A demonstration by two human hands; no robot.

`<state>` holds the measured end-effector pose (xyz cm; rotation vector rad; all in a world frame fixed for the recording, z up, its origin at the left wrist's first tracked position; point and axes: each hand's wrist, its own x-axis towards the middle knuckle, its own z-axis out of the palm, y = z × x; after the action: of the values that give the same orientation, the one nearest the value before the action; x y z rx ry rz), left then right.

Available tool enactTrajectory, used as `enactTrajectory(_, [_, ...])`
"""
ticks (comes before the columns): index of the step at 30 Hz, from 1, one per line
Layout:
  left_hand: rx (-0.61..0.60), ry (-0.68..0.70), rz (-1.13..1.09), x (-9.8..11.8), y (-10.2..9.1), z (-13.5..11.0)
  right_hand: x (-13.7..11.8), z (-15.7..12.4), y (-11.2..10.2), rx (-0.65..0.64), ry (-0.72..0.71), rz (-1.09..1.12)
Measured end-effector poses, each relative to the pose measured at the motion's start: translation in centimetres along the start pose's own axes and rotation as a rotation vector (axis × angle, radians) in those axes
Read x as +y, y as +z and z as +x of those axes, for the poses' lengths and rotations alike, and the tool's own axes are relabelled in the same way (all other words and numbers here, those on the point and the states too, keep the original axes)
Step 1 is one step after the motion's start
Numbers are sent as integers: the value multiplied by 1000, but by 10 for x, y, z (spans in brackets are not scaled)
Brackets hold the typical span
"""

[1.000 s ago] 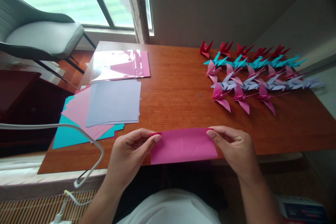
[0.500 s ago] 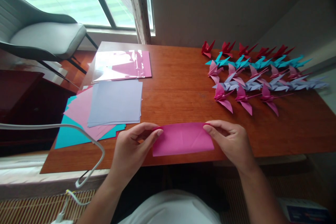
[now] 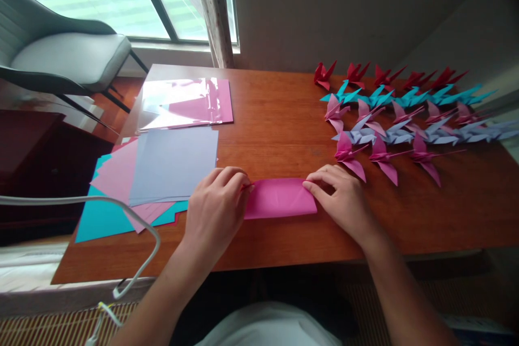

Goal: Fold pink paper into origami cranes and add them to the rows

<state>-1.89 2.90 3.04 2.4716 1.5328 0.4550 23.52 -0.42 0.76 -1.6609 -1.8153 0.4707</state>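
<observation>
A magenta sheet of origami paper [image 3: 279, 199], folded over into a long rectangle, is stretched between my two hands near the front edge of the table. My left hand [image 3: 221, 208] pinches its upper left corner, the fingers covering that end. At the upper right corner, my right hand [image 3: 338, 194] grips the paper between thumb and fingers. Faint crease lines show on the sheet. Beyond my right hand stand several folded paper cranes in rows, the nearest row being magenta cranes [image 3: 383, 157].
Loose lavender sheets [image 3: 174, 165], pink sheets [image 3: 115, 170] and turquoise sheets [image 3: 95, 221] overlap at the left. Behind them lies a clear packet of pink paper [image 3: 223, 100]. A white cable [image 3: 156, 243] loops across the front left edge. A grey chair [image 3: 73, 59] stands by the window.
Both hands have moved the magenta paper away from me, farther over the table. My left hand has turned more over its corner, covering more of the left end.
</observation>
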Motion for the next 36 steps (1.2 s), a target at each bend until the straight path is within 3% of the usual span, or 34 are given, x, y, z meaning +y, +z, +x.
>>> enactTrajectory(5, [-73, 26, 120, 0, 6, 6, 2, 0, 7, -27, 19, -58])
enactTrajectory(11, [-62, 32, 209, 5, 5, 5, 4, 0, 5, -26, 10, -137])
enactTrajectory(14, [-67, 106, 207, 6, 1, 9, -1, 5, 3, -30, -36, -183])
enactTrajectory(19, [-249, 332, 110, 4, -4, 19, -17, 14, 0, -254, -165, -164])
enactTrajectory(23, [-371, 404, 35, 4, -4, 26, -25, 18, 2, -349, -179, -152])
enactTrajectory(31, [-332, 303, -2, 19, 10, 30, -42, 18, 19, -282, -83, -364])
enactTrajectory(36, [-284, 169, -36, 33, 15, 20, -51, 13, 28, -262, -73, -350])
